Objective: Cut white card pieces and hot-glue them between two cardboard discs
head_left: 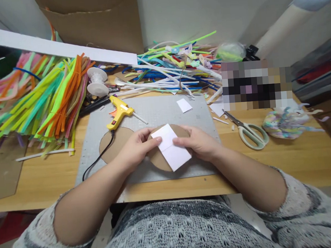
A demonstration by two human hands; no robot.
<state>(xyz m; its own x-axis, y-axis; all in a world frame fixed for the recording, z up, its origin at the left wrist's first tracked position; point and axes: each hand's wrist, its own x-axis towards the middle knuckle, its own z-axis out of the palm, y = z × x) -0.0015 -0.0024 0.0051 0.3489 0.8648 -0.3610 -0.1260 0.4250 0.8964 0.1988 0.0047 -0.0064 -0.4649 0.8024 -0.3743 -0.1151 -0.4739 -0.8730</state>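
Note:
A white folded paper strip (171,147) lies on a brown cardboard disc (158,159) over the grey cutting mat (159,111). My left hand (135,147) grips the disc's left edge, with its thumb pressed on the paper's left side. From the other side, my right hand (199,141) holds the disc's right edge, fingers closed against the paper. A second cardboard disc (114,143) rests flat just to the left. Behind the left hand, a yellow glue gun (118,114) lies on the mat with its black cord trailing toward me.
Bundles of coloured pipe cleaners (47,96) fill the left of the table and a loose pile (173,68) the back. Scissors (249,131) and a pastel pipe-cleaner wreath (284,123) lie at right. A white spool (97,81), paper scraps (184,105) and a cardboard box (90,19) stand behind.

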